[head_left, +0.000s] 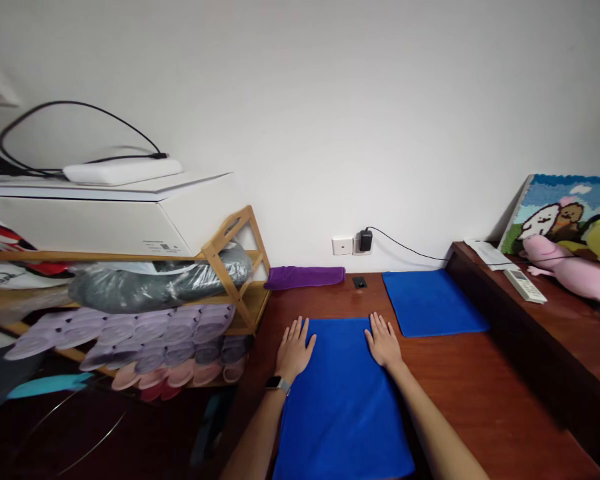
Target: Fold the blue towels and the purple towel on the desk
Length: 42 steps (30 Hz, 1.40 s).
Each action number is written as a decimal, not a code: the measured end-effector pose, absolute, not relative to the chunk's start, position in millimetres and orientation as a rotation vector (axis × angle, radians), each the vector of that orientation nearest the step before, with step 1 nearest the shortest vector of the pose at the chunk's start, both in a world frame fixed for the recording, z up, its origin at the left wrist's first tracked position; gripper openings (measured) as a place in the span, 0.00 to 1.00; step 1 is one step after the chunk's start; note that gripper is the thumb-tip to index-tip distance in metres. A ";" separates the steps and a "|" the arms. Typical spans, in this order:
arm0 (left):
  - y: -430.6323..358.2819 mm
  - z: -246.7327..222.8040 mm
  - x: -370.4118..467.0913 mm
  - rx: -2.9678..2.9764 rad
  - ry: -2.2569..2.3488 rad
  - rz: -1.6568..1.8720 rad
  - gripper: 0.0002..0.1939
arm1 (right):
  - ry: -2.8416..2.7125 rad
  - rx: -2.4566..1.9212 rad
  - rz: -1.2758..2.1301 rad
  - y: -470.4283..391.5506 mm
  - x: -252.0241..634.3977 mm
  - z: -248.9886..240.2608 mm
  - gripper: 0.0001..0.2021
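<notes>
Now left hand [295, 348] and right hand [385, 343], spread open, flank blue rectangular cloth [343, 393], likely flattening it near left edge of brown wooden counter [460, 380].

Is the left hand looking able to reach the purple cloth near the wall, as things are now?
Probably yes. The left hand lies flat at the edge of the near blue cloth, and only bare tabletop seems to separate it from the purple cloth.

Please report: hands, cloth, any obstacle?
Left hand and right hand open, flat at far corners of blue cloth. Cloth spread on table. Purple cloth beyond, not touching it.
</notes>
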<state>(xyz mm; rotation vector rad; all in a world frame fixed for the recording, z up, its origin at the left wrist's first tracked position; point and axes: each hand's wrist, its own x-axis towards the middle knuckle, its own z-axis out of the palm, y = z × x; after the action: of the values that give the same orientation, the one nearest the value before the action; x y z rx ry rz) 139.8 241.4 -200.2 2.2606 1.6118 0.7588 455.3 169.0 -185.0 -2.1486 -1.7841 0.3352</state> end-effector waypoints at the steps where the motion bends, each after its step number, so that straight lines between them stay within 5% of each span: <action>1: 240.0 -195.5 141.3 2.259 1.618 0.759 0.37 | -1.769 -2.143 0.325 167.7 454.6 -181.5 0.34; 7: 172.4 -172.6 151.7 2.307 1.644 0.918 0.33 | -1.673 -1.942 0.206 116.7 407.4 -174.3 0.32; 17: 28.2 -226.3 126.9 2.363 1.657 0.792 0.34 | -1.768 -2.073 0.311 21.2 381.0 -191.8 0.33; 26: 57.4 -167.6 144.0 2.212 1.390 0.974 0.31 | -1.631 -1.967 0.320 31.7 405.2 -182.0 0.34; 31: 112.8 -130.8 195.2 1.445 1.027 1.100 0.29 | -1.179 -1.529 0.731 81.6 382.8 -169.6 0.42; 42: 208.2 -161.0 280.8 0.551 0.736 1.223 0.35 | -0.676 -1.058 1.081 203.3 356.6 -192.5 0.41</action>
<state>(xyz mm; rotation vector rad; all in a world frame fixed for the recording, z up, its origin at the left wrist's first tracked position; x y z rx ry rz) 280.8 208.2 -161.0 0.5514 0.7363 1.2229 356.6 203.3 -192.5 -1.0582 -0.6761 1.0808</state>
